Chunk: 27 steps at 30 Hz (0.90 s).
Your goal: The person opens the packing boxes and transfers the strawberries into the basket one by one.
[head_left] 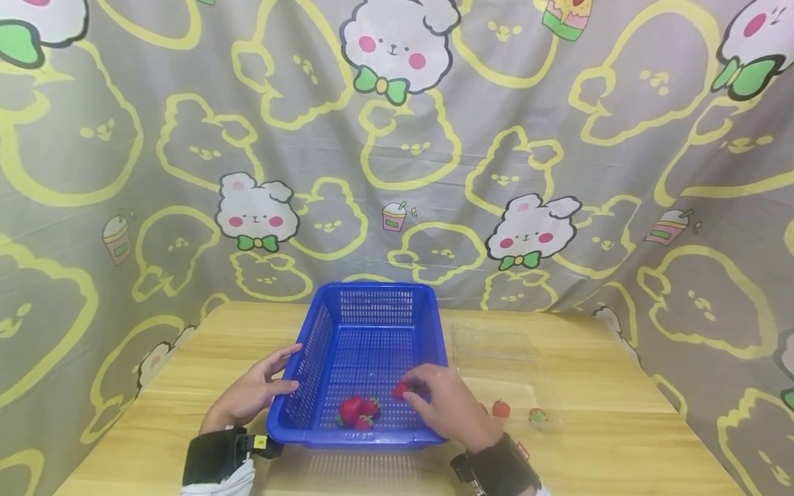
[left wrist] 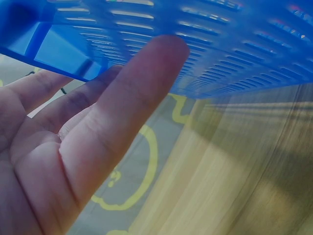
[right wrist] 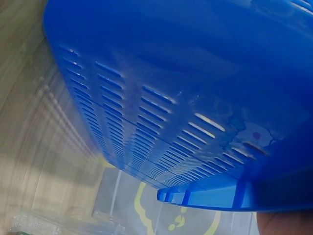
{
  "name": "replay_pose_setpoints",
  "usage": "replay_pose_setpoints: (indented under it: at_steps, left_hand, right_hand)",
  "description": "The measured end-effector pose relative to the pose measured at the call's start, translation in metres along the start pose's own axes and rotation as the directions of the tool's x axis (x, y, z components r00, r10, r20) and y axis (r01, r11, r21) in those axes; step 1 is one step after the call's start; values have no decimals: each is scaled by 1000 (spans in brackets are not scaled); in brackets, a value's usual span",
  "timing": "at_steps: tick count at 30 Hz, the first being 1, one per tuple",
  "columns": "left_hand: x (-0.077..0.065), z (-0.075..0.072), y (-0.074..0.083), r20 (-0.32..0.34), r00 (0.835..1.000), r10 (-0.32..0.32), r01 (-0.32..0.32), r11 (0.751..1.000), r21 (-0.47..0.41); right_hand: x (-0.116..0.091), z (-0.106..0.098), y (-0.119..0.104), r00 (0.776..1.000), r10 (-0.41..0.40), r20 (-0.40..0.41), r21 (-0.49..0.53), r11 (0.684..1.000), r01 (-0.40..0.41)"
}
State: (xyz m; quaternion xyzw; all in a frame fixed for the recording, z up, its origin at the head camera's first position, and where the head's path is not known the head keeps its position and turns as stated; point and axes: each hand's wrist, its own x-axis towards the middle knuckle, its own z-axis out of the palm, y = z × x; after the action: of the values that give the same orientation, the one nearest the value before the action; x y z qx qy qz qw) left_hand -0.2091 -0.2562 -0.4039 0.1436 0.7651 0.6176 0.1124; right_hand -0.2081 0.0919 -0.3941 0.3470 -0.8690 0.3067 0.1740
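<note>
A blue plastic basket [head_left: 372, 435] with slotted walls stands before me on the table. My left hand [head_left: 251, 389] touches the outside of its left wall, the thumb [left wrist: 156, 63] and other fingers fairly straight. Over the basket's right wall reaches my right hand [head_left: 449, 406], its thumb and fingers pinching a strawberry [head_left: 401, 391] low inside the basket; the fingers partly cover it. Several more strawberries [head_left: 350, 410] lie together near the front of the basket floor. In the right wrist view, the basket wall [right wrist: 146, 117] hides the fingertips.
Right of the basket lies a clear plastic box [head_left: 496, 341], with a few strawberries [head_left: 501, 408] at its near end, partly behind my right hand. The wooden table [head_left: 620, 427] meets a patterned curtain [head_left: 434, 207] at the back and sides.
</note>
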Motion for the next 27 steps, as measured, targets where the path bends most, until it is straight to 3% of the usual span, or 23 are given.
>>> replay_pose_setpoints:
  at_steps: [15, 27]
  left_hand:
    - [0, 0, 1, 4, 1000, 0, 0, 1000, -10]
    - [1, -2, -1, 13, 1000, 7, -6, 1000, -20]
  right_hand:
    - [0, -2, 0, 1000, 13, -11, -5, 1000, -13]
    - [-1, -19, 12, 988, 139, -69, 8, 990, -138]
